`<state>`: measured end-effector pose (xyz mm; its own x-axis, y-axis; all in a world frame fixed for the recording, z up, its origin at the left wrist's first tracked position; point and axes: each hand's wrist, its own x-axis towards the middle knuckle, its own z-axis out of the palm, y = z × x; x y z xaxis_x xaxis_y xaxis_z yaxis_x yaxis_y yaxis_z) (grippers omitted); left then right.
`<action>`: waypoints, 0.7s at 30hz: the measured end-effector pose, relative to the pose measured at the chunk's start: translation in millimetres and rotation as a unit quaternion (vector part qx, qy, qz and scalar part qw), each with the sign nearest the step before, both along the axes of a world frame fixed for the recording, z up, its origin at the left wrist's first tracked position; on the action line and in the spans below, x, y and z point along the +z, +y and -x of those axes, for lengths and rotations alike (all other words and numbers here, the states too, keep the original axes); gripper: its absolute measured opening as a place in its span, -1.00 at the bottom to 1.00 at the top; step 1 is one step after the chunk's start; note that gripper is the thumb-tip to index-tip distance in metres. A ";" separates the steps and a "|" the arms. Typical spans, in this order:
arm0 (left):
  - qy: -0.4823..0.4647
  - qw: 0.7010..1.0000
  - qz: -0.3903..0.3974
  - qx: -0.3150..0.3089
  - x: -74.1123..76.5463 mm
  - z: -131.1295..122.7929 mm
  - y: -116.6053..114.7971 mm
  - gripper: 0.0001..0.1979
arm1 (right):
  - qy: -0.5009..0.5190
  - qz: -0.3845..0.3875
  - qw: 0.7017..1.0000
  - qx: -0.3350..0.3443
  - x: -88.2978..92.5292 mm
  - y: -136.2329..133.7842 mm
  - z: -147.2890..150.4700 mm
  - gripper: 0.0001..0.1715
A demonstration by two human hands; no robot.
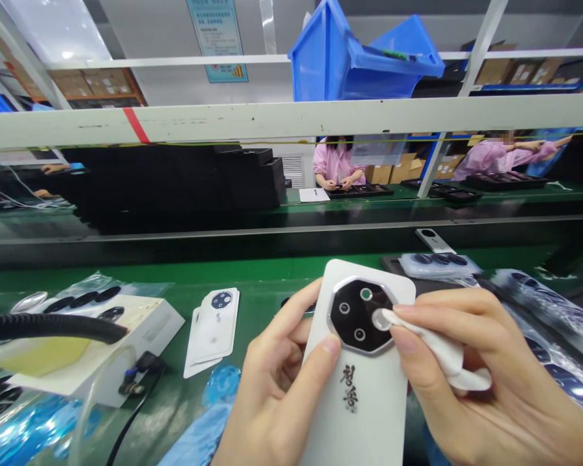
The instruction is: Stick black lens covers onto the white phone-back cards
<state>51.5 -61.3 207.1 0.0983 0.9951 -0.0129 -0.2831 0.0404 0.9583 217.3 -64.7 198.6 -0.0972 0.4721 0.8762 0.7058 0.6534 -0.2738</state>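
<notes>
My left hand [291,382] is closed around the left edge of a white phone back cover [372,408], its thumb lying just below the camera area. The cover has dark lettering and a black, silver-rimmed camera panel [352,314] with several round lens openings. Pinched in my right hand [486,362] is a folded white cloth [440,346]. Its tip touches a round, pale spot at the panel's right side. The cover's lower end runs out of view. To the left, stacked white phone covers [216,343] lie on the green bench.
A white box [146,323] with a black corrugated hose [53,329] stands at left, near blue film [34,427]. Bagged black parts [437,264] lie at right, below another phone cover [434,240]. Across the bench, a person in pink [339,165] handles something small. Blue bins [364,61] hang overhead.
</notes>
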 end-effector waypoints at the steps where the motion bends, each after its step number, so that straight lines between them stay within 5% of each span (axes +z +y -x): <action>1: -0.006 1.000 0.000 0.003 0.0 -0.5 -0.2 -0.45 | 0.009 -0.002 1.000 -0.003 -0.1 -0.2 1.2 -0.59; 12: 0.003 0.999 0.005 0.039 0.1 -2.1 -3.3 -0.46 | 0.033 -0.006 0.999 -0.005 -0.8 -0.6 6.9 -0.63; 21: -0.010 1.000 0.019 -0.021 1.7 2.7 -1.0 -0.34 | 0.116 -0.026 0.992 -0.038 2.1 -4.0 19.5 -0.76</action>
<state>48.8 -62.3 208.8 0.1402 0.9889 -0.0489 -0.2988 0.0893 0.9501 197.8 -68.6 200.7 0.1438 0.4246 0.8939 0.6753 0.6182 -0.4023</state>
